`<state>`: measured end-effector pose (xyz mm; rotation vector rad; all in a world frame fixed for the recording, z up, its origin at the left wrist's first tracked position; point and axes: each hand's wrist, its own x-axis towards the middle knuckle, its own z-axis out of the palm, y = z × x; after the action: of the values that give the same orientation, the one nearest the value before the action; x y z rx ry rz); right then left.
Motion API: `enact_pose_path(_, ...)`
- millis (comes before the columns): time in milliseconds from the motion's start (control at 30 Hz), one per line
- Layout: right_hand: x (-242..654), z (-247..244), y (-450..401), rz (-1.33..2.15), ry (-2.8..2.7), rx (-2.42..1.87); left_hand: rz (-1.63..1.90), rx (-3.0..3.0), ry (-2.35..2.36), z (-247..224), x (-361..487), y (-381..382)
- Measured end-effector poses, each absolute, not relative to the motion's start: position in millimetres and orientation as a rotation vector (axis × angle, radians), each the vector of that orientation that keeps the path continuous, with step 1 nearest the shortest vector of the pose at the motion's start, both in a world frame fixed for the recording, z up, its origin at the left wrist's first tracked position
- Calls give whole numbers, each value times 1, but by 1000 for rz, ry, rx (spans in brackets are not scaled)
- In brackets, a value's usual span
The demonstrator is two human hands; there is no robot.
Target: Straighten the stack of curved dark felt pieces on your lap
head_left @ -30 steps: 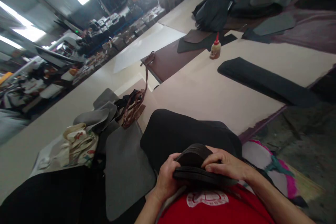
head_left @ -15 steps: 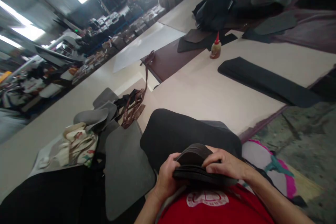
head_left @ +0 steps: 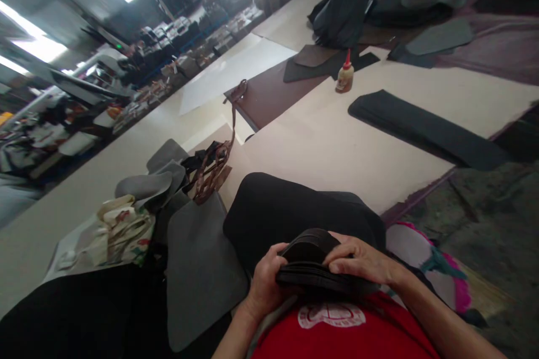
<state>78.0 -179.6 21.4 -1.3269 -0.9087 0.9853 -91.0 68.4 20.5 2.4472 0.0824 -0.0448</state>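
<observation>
A thick stack of black sheets [head_left: 311,247] is held against my red shirt, its upper layers bowed up in an arch above flatter layers below. My left hand [head_left: 268,277] grips the stack's left end. On the right end my right hand [head_left: 357,258] is closed, its fingers at the gap between the arched and the flat layers. Just beyond the stack lies a large black rounded panel [head_left: 286,207] on the table edge. Left of it is a grey rounded panel [head_left: 202,280].
Brown strips [head_left: 213,171] and a crumpled patterned cloth [head_left: 126,230] lie to the left. Farther off on the table [head_left: 303,146] stand a red-tipped bottle [head_left: 345,76], a long dark folded piece [head_left: 421,126] and a dark bundle [head_left: 345,11].
The whole view has shifted very slightly. Both hands keep their hold on the stack, with almost no movement.
</observation>
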Motion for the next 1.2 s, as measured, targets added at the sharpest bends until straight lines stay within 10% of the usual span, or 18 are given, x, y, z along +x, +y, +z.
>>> enact_pose_path(1200,64,24,-185,813,-959,-1406,-95,2452,89,22,-88,68)
